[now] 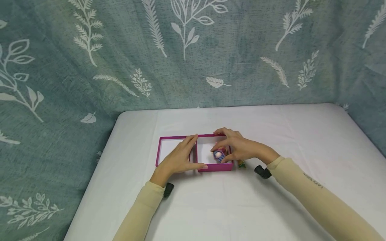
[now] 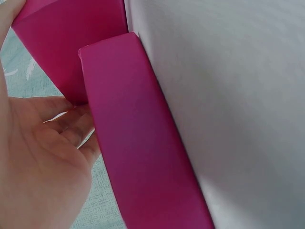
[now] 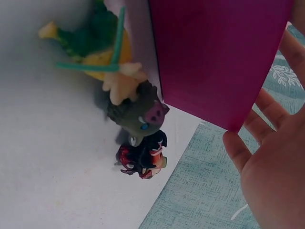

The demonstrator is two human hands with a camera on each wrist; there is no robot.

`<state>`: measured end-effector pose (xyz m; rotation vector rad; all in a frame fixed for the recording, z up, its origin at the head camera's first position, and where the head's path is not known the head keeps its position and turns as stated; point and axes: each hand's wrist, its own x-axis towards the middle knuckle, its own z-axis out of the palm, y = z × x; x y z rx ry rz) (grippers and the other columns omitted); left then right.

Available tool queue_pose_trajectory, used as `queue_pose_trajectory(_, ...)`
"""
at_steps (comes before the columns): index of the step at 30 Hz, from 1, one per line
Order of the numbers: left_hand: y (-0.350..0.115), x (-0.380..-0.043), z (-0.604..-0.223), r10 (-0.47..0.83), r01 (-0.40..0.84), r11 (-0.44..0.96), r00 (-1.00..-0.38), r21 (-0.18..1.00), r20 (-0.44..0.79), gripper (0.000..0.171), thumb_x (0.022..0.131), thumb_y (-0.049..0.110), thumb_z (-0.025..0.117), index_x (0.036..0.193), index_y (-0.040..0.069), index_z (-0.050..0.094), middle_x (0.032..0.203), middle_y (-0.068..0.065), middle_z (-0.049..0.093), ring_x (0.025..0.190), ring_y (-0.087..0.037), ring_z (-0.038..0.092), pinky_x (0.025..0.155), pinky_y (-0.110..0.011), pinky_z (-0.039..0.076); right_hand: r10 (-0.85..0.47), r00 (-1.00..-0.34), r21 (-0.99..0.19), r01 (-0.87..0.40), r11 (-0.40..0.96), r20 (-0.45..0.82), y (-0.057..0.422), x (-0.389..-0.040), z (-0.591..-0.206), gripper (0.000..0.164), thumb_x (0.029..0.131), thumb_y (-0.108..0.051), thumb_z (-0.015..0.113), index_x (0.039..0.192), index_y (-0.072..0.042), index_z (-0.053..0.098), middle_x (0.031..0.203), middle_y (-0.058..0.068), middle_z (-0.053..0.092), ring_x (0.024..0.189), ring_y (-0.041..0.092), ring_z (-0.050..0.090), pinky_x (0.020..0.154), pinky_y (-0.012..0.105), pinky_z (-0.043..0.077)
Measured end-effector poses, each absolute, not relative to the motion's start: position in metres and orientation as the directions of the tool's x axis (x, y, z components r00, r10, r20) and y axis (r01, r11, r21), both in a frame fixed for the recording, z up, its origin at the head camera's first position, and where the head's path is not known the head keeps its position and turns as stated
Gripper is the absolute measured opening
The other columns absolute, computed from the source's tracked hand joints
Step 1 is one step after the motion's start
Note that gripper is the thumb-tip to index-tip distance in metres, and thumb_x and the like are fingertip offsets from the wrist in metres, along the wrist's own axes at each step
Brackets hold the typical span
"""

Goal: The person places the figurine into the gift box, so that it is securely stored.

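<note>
A deep magenta box point(image 1: 214, 167) with a white inside sits mid-table. My left hand point(image 1: 178, 159) spans its left end, thumb at the front edge and fingers at the back corner. In the left wrist view those fingers reach behind the box wall point(image 2: 71, 52). A small blue-and-red figurine point(image 1: 219, 155) is inside the box at its right end. My right hand point(image 1: 241, 147) reaches over that end, with thumb and index finger around the figurine. Other fingers touch the back corner, beside the box's outer wall point(image 3: 214, 62) in the right wrist view.
A shallower magenta-rimmed tray point(image 1: 157, 152), perhaps the lid, lies left of the box, touching or nearly so. Outside the box's right wall are a boar-headed figurine point(image 3: 138, 114) with yellow and green parts and a black-and-red figurine point(image 3: 143, 157). A leaf-patterned curtain point(image 1: 193, 83) hangs behind the table.
</note>
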<state>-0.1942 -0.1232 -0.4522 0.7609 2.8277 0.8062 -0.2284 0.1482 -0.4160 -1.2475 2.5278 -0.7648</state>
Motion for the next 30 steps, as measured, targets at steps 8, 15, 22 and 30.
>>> queue_pose_trajectory(8,-0.123,-0.194,-0.452,0.491,0.431,0.742,-0.871,0.513,0.022,0.116,0.072,0.072,0.071,0.158,0.017,0.017,0.16,-0.002,0.025,0.145,-0.023,0.033,0.116,-0.045,0.034,-0.83,-0.558,-0.516,-0.71,0.48,-0.004,0.15,-0.233,-0.413,0.043,0.075,-0.029,0.085,0.115,-0.024,0.073,0.147,0.014,0.034,0.136,0.032,0.03,0.098,0.059,0.028)
queue_pose_trajectory(15,-0.123,-0.194,-0.452,0.488,0.43,0.744,-0.873,0.512,0.024,0.115,0.072,0.07,0.072,0.158,0.017,0.018,0.16,-0.003,0.026,0.144,-0.024,0.034,0.116,-0.045,0.034,-0.828,-0.557,-0.504,-0.698,0.509,-0.066,0.149,-0.238,-0.412,0.043,0.075,-0.03,0.085,0.116,-0.028,0.072,0.149,0.011,0.029,0.138,0.03,0.027,0.102,0.06,0.027)
queue_pose_trajectory(22,-0.124,-0.194,-0.453,0.494,0.447,0.737,-0.868,0.507,0.048,0.114,0.073,0.069,0.073,0.158,0.016,0.019,0.159,-0.002,0.028,0.143,-0.023,0.036,0.116,-0.044,0.034,-0.828,-0.554,-0.496,-0.695,0.52,-0.092,0.147,-0.239,-0.412,0.042,0.075,-0.028,0.086,0.115,-0.029,0.072,0.151,0.012,0.027,0.139,0.032,0.026,0.102,0.062,0.027)
queue_pose_trajectory(30,-0.124,-0.194,-0.455,0.495,0.445,0.735,-0.868,0.512,0.043,0.115,0.072,0.07,0.072,0.158,0.015,0.018,0.16,-0.003,0.027,0.144,-0.024,0.035,0.115,-0.045,0.035,-0.807,-0.566,-0.506,-0.653,0.563,-0.168,0.144,-0.24,-0.411,0.04,0.077,-0.026,0.084,0.115,-0.029,0.072,0.151,0.015,0.027,0.139,0.034,0.026,0.104,0.061,0.027)
